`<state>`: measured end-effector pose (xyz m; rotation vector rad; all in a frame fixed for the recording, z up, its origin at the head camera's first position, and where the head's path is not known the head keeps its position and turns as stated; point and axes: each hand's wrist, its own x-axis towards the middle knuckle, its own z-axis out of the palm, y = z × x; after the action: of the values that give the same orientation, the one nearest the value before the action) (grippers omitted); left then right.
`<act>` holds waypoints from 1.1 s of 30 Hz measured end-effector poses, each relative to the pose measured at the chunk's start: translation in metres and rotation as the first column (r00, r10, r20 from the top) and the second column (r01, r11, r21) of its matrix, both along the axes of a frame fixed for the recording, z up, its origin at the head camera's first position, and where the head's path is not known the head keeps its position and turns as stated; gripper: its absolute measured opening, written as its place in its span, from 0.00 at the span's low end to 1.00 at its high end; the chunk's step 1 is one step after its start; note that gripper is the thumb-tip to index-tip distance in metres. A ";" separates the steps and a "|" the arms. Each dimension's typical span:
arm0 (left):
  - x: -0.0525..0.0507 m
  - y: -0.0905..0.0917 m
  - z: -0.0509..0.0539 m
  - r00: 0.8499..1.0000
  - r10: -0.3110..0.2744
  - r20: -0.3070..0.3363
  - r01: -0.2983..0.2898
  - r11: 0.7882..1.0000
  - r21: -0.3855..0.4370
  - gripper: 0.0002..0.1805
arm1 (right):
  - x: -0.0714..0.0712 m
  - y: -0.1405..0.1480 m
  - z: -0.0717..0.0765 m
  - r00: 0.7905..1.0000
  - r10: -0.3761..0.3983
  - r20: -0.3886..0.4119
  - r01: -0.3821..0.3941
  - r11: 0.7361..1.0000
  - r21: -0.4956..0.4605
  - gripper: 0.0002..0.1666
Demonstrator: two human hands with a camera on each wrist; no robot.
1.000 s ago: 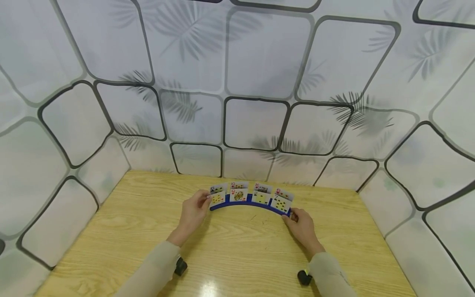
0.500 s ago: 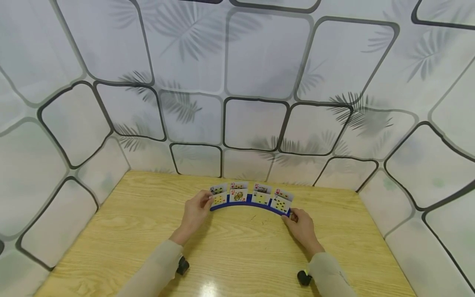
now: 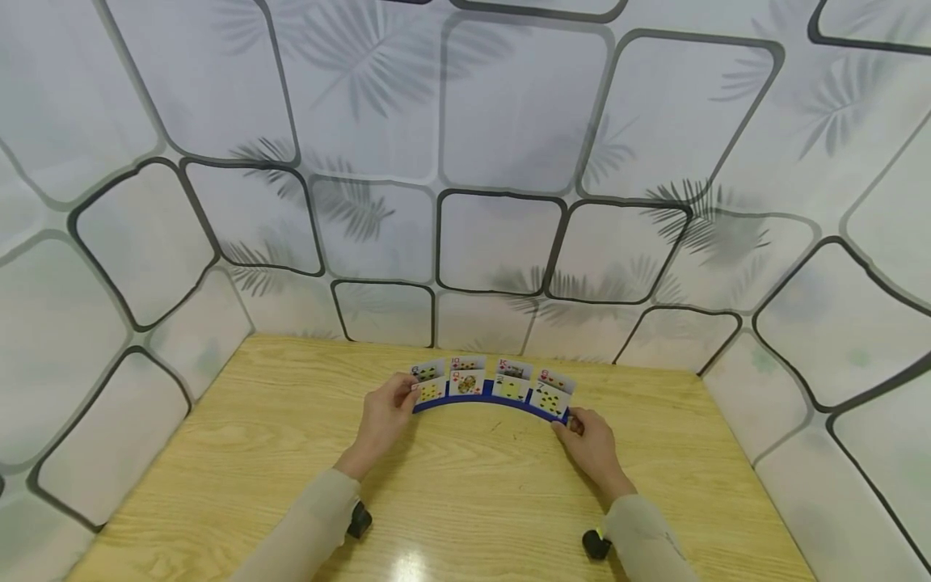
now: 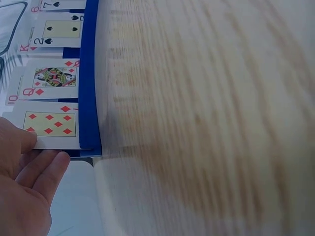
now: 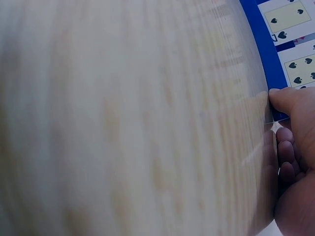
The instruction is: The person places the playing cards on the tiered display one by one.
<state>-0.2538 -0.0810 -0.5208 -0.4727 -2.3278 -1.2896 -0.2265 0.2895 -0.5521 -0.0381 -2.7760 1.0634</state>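
A curved blue card holder [image 3: 469, 398] stands on the table, with playing cards upright in two rows. My left hand [image 3: 384, 412] pinches the front-row diamond playing card [image 3: 431, 391] at the holder's left end. In the left wrist view, the thumb lies on that card's face, and its lower edge sits behind the holder's blue rim [image 4: 88, 98]. At the opposite end, my right hand [image 3: 592, 444] grips the holder's tip, the thumb on the front of the blue rim [image 5: 261, 54] beside a spade card [image 5: 300, 64]. Some right fingers are partly hidden behind the holder.
Beside the diamond card stand a queen of diamonds [image 3: 467, 383], a two of spades [image 3: 511, 388] and another spade card [image 3: 550, 399]. The wooden table [image 3: 473, 493] meets a patterned curtain-like wall [image 3: 502, 242] at the back and sides.
My left hand has shifted slightly right with the diamond card, which now sits a little further right and straighter in the holder. The right hand has stayed at the holder's end.
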 end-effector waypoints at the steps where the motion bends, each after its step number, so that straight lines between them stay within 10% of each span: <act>1: 0.000 0.000 0.000 1.000 0.000 0.007 0.000 1.000 0.000 0.07 | 0.000 0.000 0.001 1.000 0.002 0.002 -0.002 1.000 0.000 0.18; 33: 0.011 -0.032 0.005 0.999 0.017 0.048 -0.015 0.999 -0.036 0.10 | 0.002 0.015 0.015 0.993 0.086 0.086 -0.087 0.996 0.011 0.24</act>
<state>-0.2427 -0.1126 -0.5156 -0.4383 -2.3932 -1.2669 -0.2246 0.3044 -0.5368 0.0398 -2.8861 1.0855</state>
